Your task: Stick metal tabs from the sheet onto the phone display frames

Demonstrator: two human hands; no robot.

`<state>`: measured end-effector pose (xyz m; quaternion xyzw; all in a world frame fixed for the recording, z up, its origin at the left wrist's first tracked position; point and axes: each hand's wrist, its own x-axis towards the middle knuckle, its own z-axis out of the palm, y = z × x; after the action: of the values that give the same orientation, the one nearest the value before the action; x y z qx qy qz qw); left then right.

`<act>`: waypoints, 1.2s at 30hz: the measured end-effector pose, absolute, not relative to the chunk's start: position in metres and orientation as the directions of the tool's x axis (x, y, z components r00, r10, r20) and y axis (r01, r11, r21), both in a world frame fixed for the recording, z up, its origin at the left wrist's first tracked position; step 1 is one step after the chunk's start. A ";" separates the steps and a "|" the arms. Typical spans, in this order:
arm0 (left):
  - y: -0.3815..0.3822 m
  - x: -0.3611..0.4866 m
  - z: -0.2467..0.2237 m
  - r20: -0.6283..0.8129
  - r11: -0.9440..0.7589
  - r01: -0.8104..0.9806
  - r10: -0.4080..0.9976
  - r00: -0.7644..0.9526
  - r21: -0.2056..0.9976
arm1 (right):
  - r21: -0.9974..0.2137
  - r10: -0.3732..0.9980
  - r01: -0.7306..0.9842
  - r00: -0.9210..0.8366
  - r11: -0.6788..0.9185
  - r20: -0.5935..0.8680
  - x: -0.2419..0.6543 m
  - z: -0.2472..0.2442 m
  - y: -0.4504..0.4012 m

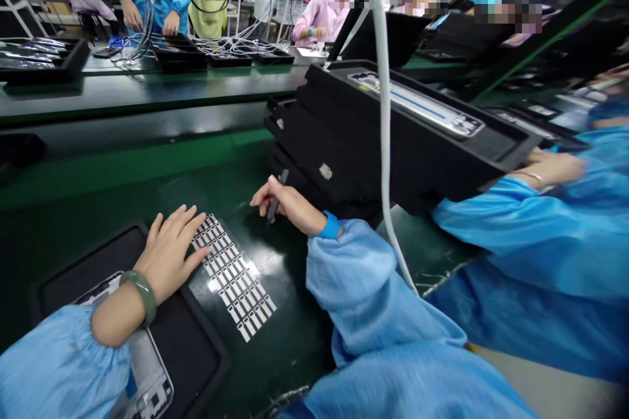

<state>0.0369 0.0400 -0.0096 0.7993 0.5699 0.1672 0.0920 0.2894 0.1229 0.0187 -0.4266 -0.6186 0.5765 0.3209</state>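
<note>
My left hand (170, 252) has its fingers spread over the upper left edge of a sheet of small white and black stickers (243, 291), which lies on the dark green table (280, 301). Under my left wrist is a silver device frame (152, 366) in a black tray (196, 347). To the right of the sheet, my right hand (285, 203) is closed around a thin dark tool (276, 200), held above the table. A blue band circles the right wrist.
Stacked black trays (334, 137) stand behind my right hand, the top one holding a silver frame (417, 105). A white cable (384, 111) hangs in front. At the right, a co-worker's hand (555, 167) touches the stack. People work beyond the raised ledge.
</note>
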 end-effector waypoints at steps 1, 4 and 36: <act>0.040 0.038 -0.008 0.145 -0.339 0.886 0.940 0.308 0.317 | -0.992 0.918 0.106 -0.381 -0.071 -0.106 0.287 0.016 0.124; 0.042 0.040 -0.005 0.082 -0.363 0.893 0.932 0.354 0.267 | -0.988 0.945 0.001 -0.291 -0.157 -0.150 0.274 0.008 0.124; 0.039 0.041 0.015 0.159 -0.417 0.778 0.907 0.390 0.471 | -0.887 0.897 -0.314 -0.390 -0.340 -0.206 0.217 0.013 0.127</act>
<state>0.0414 0.0386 0.0147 0.8178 0.5150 0.1995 0.1621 0.2171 0.1267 0.0132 -0.3660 -0.3988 0.7322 0.4134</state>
